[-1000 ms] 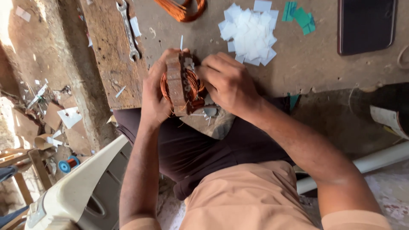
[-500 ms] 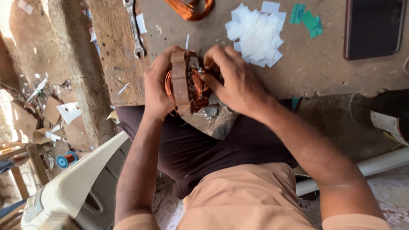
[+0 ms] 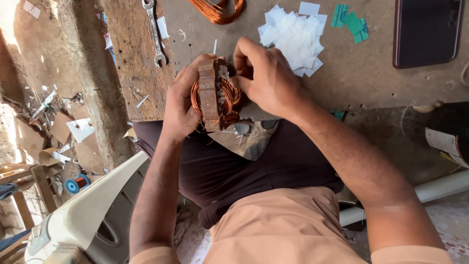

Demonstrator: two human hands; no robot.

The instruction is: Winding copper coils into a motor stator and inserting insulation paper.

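At the near edge of the wooden workbench (image 3: 391, 83) I see both hands working on a motor stator (image 3: 214, 95), a rusty laminated core with copper wire windings. The left hand (image 3: 180, 105) wraps its fingers around the left side of the core and grips it firmly. The right hand (image 3: 268, 80) has its fingers curled closed, the tips pressing at the top of the windings. The stator is held just above the lap, touching the bench edge. On the bench behind lie a pile of white paper slips (image 3: 293, 36), a spanner (image 3: 154, 32), a copper wire coil (image 3: 217, 10), green paper pieces (image 3: 351, 22) and a dark phone (image 3: 427, 32)
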